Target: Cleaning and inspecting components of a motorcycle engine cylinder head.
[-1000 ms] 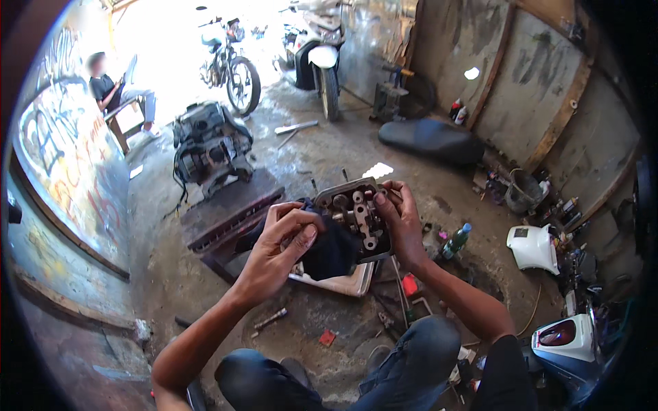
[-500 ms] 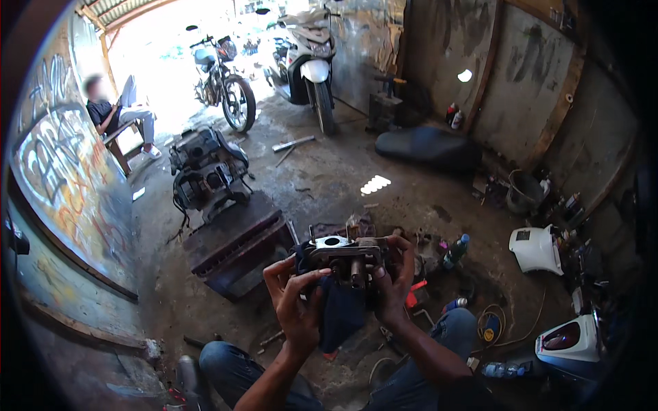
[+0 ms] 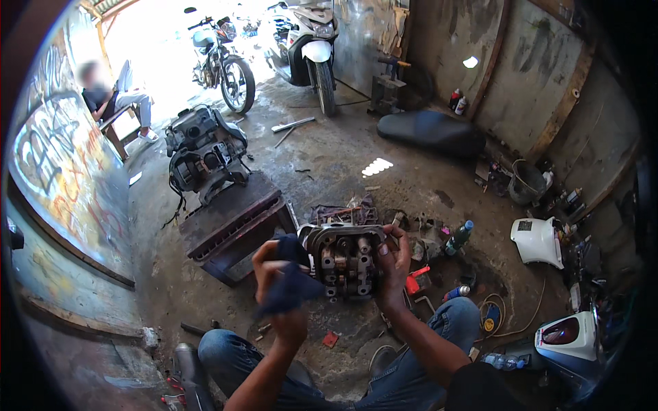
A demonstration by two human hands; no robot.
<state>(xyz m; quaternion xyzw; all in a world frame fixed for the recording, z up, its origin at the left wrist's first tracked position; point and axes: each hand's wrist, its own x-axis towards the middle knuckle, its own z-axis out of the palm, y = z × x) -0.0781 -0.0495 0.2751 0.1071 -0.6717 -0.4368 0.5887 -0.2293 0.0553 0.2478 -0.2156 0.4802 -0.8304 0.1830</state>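
Observation:
A metal engine cylinder head (image 3: 346,264) is held up over the floor between my knees, its open side with the valve gear facing me. My right hand (image 3: 394,270) is closed round its right side, the thumb on the near edge. At its left side, my left hand (image 3: 274,270) is closed on a dark blue cloth (image 3: 291,288), part of which hangs loose and is smeared by motion. The cloth hides some of the left fingers. Whether the cloth touches the metal I cannot tell.
An engine block (image 3: 205,154) rests on a dark red wooden box (image 3: 236,229), ahead to the left. To the right are a green bottle (image 3: 459,236), a spray can (image 3: 456,293) and a white body panel (image 3: 537,241). A black seat (image 3: 430,131) lies farther back. A person (image 3: 113,99) sits far left.
The cylinder head has tipped so its inside faces me. My left hand has come off it and moved left with the cloth, which hung below the part before.

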